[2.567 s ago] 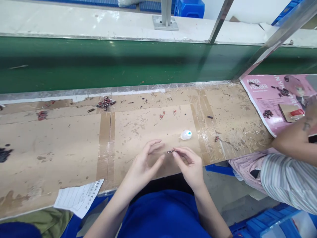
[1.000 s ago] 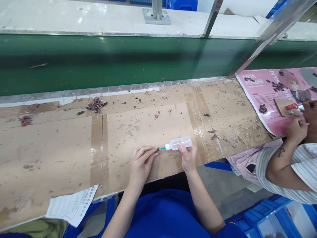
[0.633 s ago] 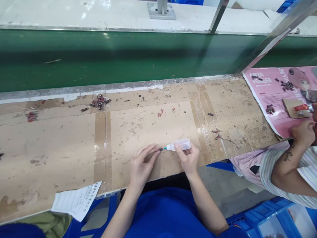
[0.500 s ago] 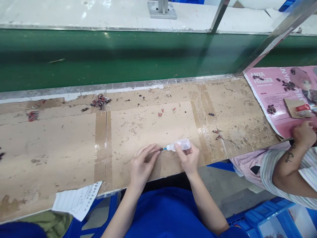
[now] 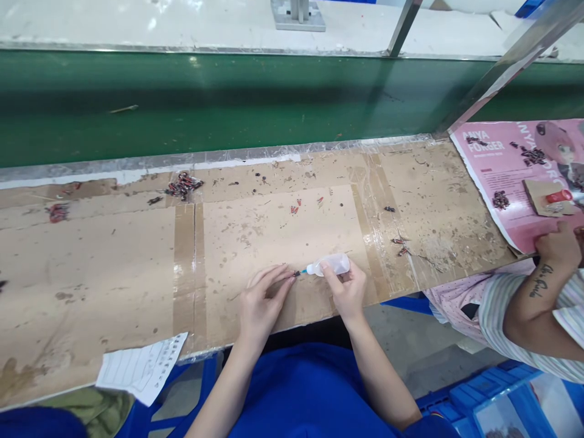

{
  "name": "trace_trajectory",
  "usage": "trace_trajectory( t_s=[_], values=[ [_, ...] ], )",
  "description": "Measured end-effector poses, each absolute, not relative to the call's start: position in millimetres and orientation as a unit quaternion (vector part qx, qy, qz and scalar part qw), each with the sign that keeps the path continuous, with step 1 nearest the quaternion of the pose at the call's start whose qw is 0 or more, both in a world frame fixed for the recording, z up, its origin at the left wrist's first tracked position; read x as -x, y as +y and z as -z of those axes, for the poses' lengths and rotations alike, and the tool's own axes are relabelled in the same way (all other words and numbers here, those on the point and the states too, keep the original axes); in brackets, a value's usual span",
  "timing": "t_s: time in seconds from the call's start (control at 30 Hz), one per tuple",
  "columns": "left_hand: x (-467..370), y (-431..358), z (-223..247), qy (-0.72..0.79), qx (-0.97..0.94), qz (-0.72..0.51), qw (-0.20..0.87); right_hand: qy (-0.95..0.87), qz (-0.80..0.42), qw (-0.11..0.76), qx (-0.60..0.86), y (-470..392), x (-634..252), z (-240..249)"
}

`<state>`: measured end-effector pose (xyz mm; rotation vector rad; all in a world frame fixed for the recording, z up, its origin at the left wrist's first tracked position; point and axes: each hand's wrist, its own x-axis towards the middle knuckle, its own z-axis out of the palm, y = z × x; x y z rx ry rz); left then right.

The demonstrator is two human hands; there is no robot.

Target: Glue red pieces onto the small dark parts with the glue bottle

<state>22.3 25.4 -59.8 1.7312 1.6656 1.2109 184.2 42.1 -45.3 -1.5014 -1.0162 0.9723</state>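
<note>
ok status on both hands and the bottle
Left hand pinching small dark part. Right hand holding squeeze bottle, blue tip at the part, contact unclear. No obstruction visible between them.

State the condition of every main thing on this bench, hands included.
Left hand: pinching a small dark part
Right hand: closed around the bottle
Bottle: tipped almost level, blue nozzle aimed at the part
Red-and-black parts: loosely heaped
Printed paper: hanging over the near edge
Cardboard: stained, taped
Pink sheet: spread out, small parts on it
</note>
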Motion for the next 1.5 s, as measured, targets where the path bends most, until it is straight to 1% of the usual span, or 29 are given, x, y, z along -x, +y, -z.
trace_trajectory(
  t_s=[0.8,0.9,1.0,1.1,1.17,1.23,1.3,1.4,1.5],
  values=[
    [-22,26,59,0.613,-0.624,-0.428,0.226,-0.412,-0.411,0.522,0.623,43,-184,41],
    [-23,25,59,0.611,-0.620,-0.433,0.233,-0.391,-0.404,0.550,0.617,43,-185,41],
    [-19,25,54,0.612,-0.612,-0.421,0.272,-0.341,-0.404,0.604,0.596,46,-190,45],
    [-10,35,38,0.613,-0.614,-0.363,0.341,-0.300,-0.400,0.642,0.581,52,-199,47],
    [-4,52,25,0.617,-0.620,-0.323,0.362,-0.303,-0.386,0.652,0.579,57,-206,46],
    [0,77,15,0.621,-0.636,-0.306,0.340,-0.331,-0.377,0.652,0.568,63,-210,43],
    [-2,106,11,0.618,-0.665,-0.306,0.286,-0.363,-0.374,0.643,0.562,69,-211,42],
    [-11,146,16,0.604,-0.708,-0.299,0.211,-0.385,-0.369,0.616,0.580,76,-208,44],
    [-20,171,27,0.586,-0.744,-0.272,0.170,-0.394,-0.357,0.604,0.593,79,-204,46]
  ],
)
